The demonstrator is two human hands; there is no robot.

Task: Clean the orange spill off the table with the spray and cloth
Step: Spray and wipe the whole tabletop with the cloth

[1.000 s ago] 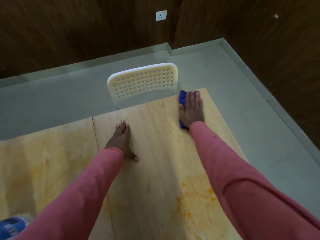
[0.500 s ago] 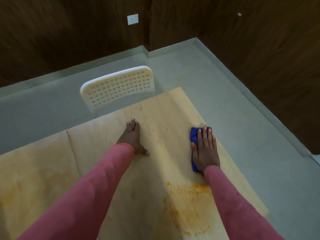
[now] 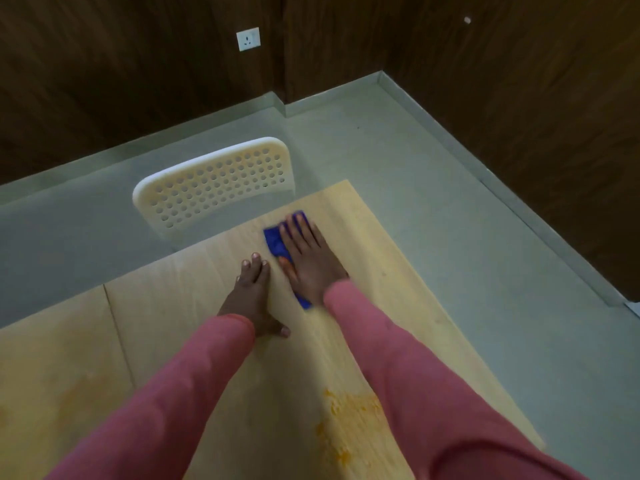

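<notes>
the right hand (image 3: 310, 258) lies flat, fingers straight, pressing the blue cloth (image 3: 275, 242) on the wooden table (image 3: 377, 258) near its far edge. the left hand (image 3: 251, 296) rests flat beside it. the orange spill (image 3: 349, 420) sits nearer, between the pink sleeves (image 3: 166, 403).
</notes>
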